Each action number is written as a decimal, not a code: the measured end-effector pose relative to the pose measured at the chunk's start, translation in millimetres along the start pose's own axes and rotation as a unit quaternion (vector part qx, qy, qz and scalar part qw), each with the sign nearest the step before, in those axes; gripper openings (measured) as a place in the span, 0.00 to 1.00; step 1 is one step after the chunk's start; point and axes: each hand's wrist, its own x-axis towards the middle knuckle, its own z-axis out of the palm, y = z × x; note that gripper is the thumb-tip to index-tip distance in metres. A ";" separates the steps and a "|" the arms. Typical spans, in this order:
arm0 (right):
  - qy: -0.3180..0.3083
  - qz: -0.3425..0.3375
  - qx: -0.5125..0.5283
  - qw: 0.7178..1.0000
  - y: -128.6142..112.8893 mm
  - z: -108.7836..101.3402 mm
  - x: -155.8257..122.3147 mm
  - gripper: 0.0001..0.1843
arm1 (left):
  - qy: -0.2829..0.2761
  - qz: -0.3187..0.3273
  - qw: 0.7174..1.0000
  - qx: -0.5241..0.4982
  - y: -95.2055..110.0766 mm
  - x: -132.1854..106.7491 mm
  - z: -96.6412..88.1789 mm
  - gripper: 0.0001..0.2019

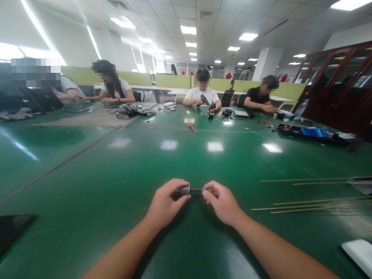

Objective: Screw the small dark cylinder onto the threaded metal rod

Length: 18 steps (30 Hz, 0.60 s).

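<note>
Above the green table [139,166], near its front middle, my left hand [165,201] grips a small grey metal cylinder with a thin dark shaft [185,190] between thumb and fingers. The shaft points right. My right hand [222,199] pinches its far end, with the thumb and bent fingers closed around the tip. My fingers partly hide both ends, so I cannot make out its exact kind.
Several thin yellowish rods [302,203] lie at the right. A white object [359,252] is at the lower right corner, a dark flat one [14,228] at the lower left. An orange screwdriver [191,127] lies farther off. Several people sit across the table.
</note>
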 end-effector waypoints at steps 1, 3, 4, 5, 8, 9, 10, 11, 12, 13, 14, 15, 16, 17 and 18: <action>0.001 0.001 0.002 1.000 -0.1 -0.1 0.3 0.08 | 0.000 -0.001 1.000 0.000 0.0 0.0 0.0 0.12; 0.003 0.003 0.007 1.000 -0.3 -0.1 0.6 0.08 | 0.000 -0.005 1.000 0.001 0.1 0.0 -0.1 0.13; 0.005 0.004 0.009 1.000 -0.5 -0.1 0.5 0.09 | -0.001 -0.009 1.000 0.001 0.1 -0.1 -0.3 0.13; 0.006 0.005 0.011 1.000 -0.5 0.0 0.4 0.09 | -0.002 -0.014 1.000 0.001 0.1 -0.2 -0.6 0.13; 0.010 0.009 0.018 1.000 0.5 0.9 -0.9 0.09 | -0.007 -0.034 0.999 -0.006 0.2 -0.3 -2.3 0.12; 0.012 0.013 0.022 1.000 1.3 1.2 -1.5 0.10 | -0.009 -0.037 0.999 -0.008 0.4 -0.2 -3.0 0.12; 0.013 0.016 0.026 0.999 2.2 1.6 -2.3 0.10 | -0.013 -0.035 0.999 -0.009 0.8 -0.1 -3.6 0.13; 0.014 0.022 0.031 0.999 3.3 1.9 -3.1 0.10 | -0.020 -0.034 0.999 -0.007 1.4 -0.1 -4.0 0.13; 0.014 0.026 0.036 0.999 4.2 2.1 -3.9 0.10 | -0.030 -0.032 0.999 -0.004 2.0 0.0 -4.1 0.14; 0.014 0.029 0.044 0.999 5.0 2.1 -4.6 0.10 | -0.045 -0.033 0.998 0.003 2.7 -0.1 -4.0 0.15; 0.012 0.032 0.055 0.998 5.4 1.9 -5.2 0.11 | -0.061 -0.035 0.997 0.012 3.3 -0.3 -3.7 0.15; 0.014 0.035 0.071 0.997 5.5 1.6 -5.6 0.11 | -0.074 -0.039 0.996 0.023 3.9 -0.6 -3.3 0.15; 0.018 0.038 0.092 0.995 5.3 1.1 -5.7 0.12 | -0.081 -0.041 0.995 0.035 4.4 -1.0 -3.1 0.14; 0.025 0.042 0.116 0.992 4.8 0.5 -5.5 0.13 | -0.078 -0.043 0.995 0.046 4.9 -1.6 -3.1 0.13; 0.036 0.044 0.139 0.989 4.1 -0.2 -5.0 0.15 | -0.065 -0.050 0.995 0.053 5.4 -2.3 -3.7 0.12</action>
